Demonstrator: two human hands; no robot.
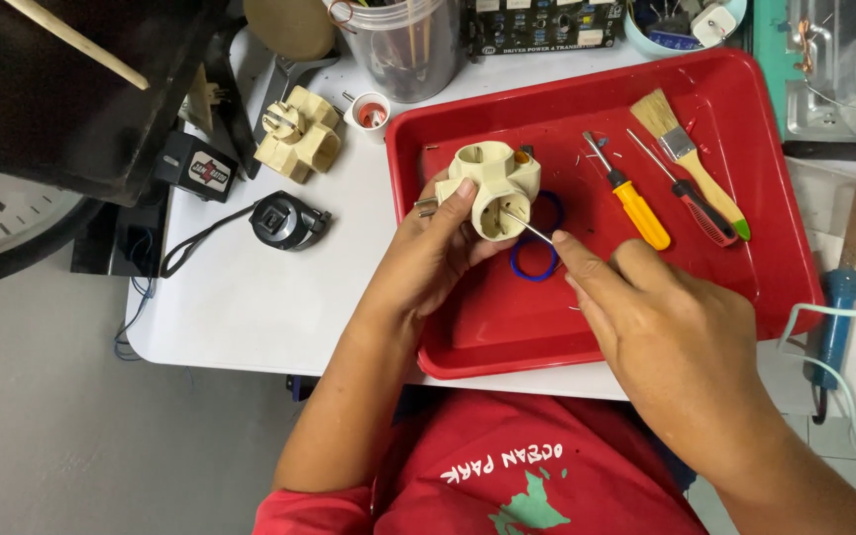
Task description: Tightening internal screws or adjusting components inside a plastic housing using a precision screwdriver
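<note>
Head view: over the red tray [745, 267], the left hand [438, 253] has its fingers wrapped around a cream adapter [494, 188]. Right hand [666, 327] pinches a thin metal rod [532, 230], its tip in the adapter's socket; screwdrivers [636, 203] and a brush [691, 159] lie on the tray, right of the adapter.

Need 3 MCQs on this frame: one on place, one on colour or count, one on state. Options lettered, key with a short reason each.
1. Where does the yellow-handled screwdriver lie?
A. in the red tray
B. on the white table
C. in the clear jar

2. How many cream multi-socket adapters show?
A. one
B. two
C. four

3. What is the right hand doing?
A. resting empty
B. gripping the brush
C. holding a thin metal tool with its tip in a socket of the held adapter

Key: 1 A, it lies on the tray floor beside the red-handled screwdriver. 2 B, one is in the left hand, a second adapter sits on the table. 3 C, the fingers pinch the shaft, which reaches the opening.
</note>
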